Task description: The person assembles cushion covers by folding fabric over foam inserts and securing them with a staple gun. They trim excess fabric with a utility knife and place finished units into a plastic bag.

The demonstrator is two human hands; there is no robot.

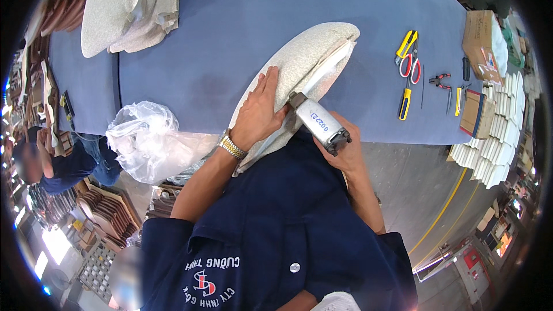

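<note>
A curved upholstered panel (pixel 296 49) in light grey-beige fabric stands tilted at the table's near edge, against my front. Its pale inner side and folded fabric edge face right. My left hand (pixel 260 110) lies on the fabric with fingers stretched out, the thumb near the panel's edge. My right hand (pixel 349 152) is wrapped round a silver and black staple gun (pixel 319 122). The tool's nose touches or nearly touches the fabric edge, just beside my left thumb; the exact contact is hidden. Its handle is mostly covered by the tool's body.
On the blue-grey table (pixel 230 0) lie a yellow cutter (pixel 406 45), red-handled scissors (pixel 410 68), a yellow-handled screwdriver (pixel 405 105) and pliers (pixel 440 80). Fabric covers (pixel 129 11) are piled far left, near a clear plastic bag (pixel 144 138). A cardboard box (pixel 483 43) stands right. Another person (pixel 69 164) is at left.
</note>
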